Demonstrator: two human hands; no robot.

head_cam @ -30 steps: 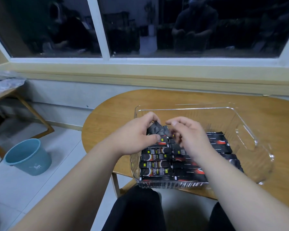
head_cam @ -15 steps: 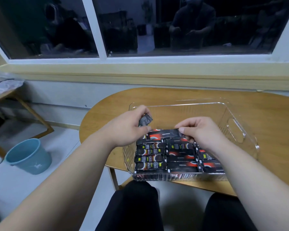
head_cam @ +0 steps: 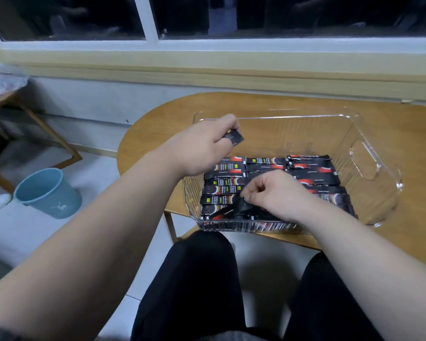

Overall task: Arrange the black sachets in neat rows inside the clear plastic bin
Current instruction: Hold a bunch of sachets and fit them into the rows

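A clear plastic bin (head_cam: 369, 153) stands on the round wooden table (head_cam: 416, 134). Several black sachets with red and white print (head_cam: 312, 168) lie in rows across its near half. My left hand (head_cam: 202, 146) hovers over the bin's left rim and grips a small bundle of black sachets (head_cam: 308, 139). My right hand (head_cam: 273, 193) is low over the near rows and pinches one black sachet (head_cam: 231, 209) that lies slanted across them. The far half of the bin floor is bare.
A blue waste bucket (head_cam: 47, 193) stands on the tiled floor to the left, beside a wooden table leg frame (head_cam: 54, 141). My black-trousered knees (head_cam: 199, 279) are under the table's near edge. A window sill (head_cam: 207, 67) runs behind the table.
My right hand has moved from the far rows toward the near front and now pinches a slanted sachet. My left hand stayed over the left rim with its bundle. The camera tilted downward.
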